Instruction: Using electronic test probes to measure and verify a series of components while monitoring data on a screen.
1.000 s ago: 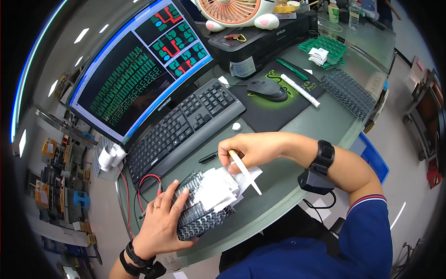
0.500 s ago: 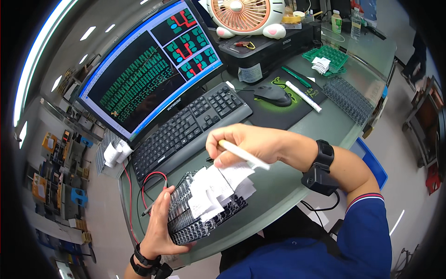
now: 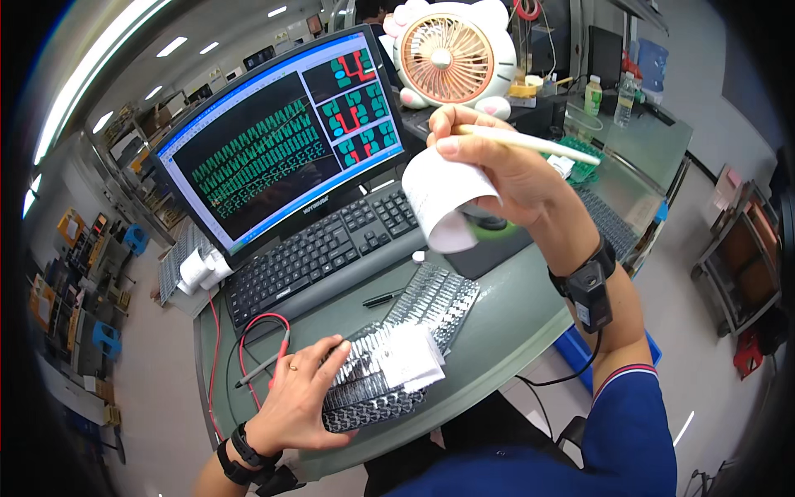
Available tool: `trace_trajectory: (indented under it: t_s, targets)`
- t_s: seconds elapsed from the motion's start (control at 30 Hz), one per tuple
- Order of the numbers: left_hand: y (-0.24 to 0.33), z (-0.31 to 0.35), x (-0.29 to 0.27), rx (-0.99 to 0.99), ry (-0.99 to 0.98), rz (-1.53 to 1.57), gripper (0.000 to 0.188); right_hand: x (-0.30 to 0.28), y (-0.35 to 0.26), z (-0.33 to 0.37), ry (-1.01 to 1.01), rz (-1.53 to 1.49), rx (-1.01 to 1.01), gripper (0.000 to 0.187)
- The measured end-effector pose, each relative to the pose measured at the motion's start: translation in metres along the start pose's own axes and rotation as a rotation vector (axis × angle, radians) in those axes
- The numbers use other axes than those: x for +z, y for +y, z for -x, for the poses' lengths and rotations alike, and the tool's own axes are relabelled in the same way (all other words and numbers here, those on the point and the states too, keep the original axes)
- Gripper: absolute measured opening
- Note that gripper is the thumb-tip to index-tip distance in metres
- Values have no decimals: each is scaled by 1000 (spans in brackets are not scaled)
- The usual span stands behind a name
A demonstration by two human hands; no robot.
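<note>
My left hand (image 3: 302,389) grips the left edge of a stack of dark circuit board panels (image 3: 358,373), fingers on top and thumb along the near edge. White paper slips (image 3: 411,360) lie on the stack. A further panel (image 3: 447,290) extends beyond it on the glass desk. Raised above the keyboard and mouse pad, my right hand (image 3: 517,170) is closed on a curled white paper slip (image 3: 439,195) and a slim white pen (image 3: 542,145). The pen points right, and the slip hangs below the fingers.
A monitor (image 3: 257,149) and black keyboard (image 3: 319,253) stand behind the panels. Red and black test leads (image 3: 267,316) curl at the left. A black pen (image 3: 383,298) lies near the panels. Further back are a cat-shaped fan (image 3: 440,58), bottles (image 3: 623,103) and green boards (image 3: 584,170).
My right hand has risen from the stack, carrying a paper slip and the pen up and right. Fewer slips cover the stack, and a panel now shows behind it. The view has shifted.
</note>
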State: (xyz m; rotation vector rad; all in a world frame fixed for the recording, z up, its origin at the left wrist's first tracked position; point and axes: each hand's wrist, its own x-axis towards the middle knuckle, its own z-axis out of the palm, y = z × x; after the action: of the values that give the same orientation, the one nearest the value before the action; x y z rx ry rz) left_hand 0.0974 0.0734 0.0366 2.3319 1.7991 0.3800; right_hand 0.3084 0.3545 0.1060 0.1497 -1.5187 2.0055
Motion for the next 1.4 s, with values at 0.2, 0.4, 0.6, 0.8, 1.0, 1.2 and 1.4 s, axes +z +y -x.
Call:
trace_trajectory:
  t_s: [0.2, 0.4, 0.6, 0.8, 1.0, 1.2, 1.4]
  targets:
    - [15, -13, -20, -69, -350, -177, 114, 6, 10, -8, -25, -92, 9, 20]
    - [7, -61, -34, -98, 391, 810, 118, 25, 27, -16, -191, -276, 65, 18]
    - [7, -80, -30, -143, 172, 1214, 15, 7, 39, -9, -153, -276, 105, 16]
    - [0, -99, -17, -183, 234, 1176, 22, -6, 42, 3, 0, -188, 125, 20]
    - [-9, -132, -21, -46, -99, 1322, 43, -14, 52, 8, -80, -186, 195, 21]
    - [-20, -153, 1, -233, -255, 1172, 20, -67, 70, 22, -121, 284, 343, 18]
    - [-37, -175, 35, -314, -313, 995, 16, -81, 81, 22, -35, 618, 366, 19]
